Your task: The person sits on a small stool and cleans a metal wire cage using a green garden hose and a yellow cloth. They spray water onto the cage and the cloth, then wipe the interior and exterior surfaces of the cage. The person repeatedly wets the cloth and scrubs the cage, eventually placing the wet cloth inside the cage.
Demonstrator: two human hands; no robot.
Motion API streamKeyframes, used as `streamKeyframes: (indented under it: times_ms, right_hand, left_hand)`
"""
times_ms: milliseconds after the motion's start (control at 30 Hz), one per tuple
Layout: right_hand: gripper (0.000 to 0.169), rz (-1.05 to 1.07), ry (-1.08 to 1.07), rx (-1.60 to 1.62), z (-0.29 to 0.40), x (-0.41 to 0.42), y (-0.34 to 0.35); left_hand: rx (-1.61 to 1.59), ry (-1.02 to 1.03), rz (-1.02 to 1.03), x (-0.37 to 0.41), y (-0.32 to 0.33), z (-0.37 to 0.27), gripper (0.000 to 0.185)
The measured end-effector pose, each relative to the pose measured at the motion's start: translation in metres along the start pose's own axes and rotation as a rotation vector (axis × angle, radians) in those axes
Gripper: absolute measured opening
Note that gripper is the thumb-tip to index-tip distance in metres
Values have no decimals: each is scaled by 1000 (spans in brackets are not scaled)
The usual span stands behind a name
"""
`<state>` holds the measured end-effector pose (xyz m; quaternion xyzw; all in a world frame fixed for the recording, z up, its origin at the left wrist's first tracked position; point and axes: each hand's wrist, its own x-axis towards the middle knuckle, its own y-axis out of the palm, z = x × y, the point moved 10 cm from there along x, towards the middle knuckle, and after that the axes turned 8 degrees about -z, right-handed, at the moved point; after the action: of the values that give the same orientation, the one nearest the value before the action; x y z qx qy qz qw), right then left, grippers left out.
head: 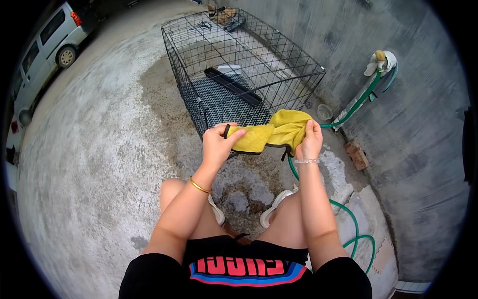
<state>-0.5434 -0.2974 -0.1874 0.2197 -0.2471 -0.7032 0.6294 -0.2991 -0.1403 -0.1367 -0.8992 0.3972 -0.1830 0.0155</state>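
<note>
A yellow cloth (254, 138) with dark edging is stretched between my two hands, partly folded, a dark loop hanging from its lower edge. Its left end is pinched by my left hand (221, 144), thumb on top. My right hand (310, 140) grips the bunched right end. Just beyond the cloth stands a black wire cage (224, 99) on the concrete ground. Inside the cage I see a perforated floor mat (205, 95), a long black trough (233, 86) and a whitish plastic container (229, 69).
A green hose (354, 108) runs from a wrapped tap (380, 56) on the grey wall and loops at my right. Near the wall's foot are a clear bowl (324, 112) and a brick (356, 154). Shoes (226, 15) rest at the cage's far end. A silver van (48, 48) stands far left.
</note>
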Motion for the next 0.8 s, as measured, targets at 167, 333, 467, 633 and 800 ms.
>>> streamKeyframes:
  times_ms: [167,333,467,633,800]
  right_hand:
    - [22,6,188,202,3,0,-11]
    - [26,210,290,227,-20,-25,17]
    - [20,393,398,225,-46,-76,58]
    - [26,519,435,226,-36,-89,60]
    - [21,364,273,179,-3,-43,19]
  left_hand:
    - [430,-133,224,9,8,25,31]
    - [636,80,432,-21,57,37,94]
    - [285,129,500,-50,122,74,94]
    - [-444,-450,375,-69,147,134,51]
    - [-418,-450,239,-50,111,102,34]
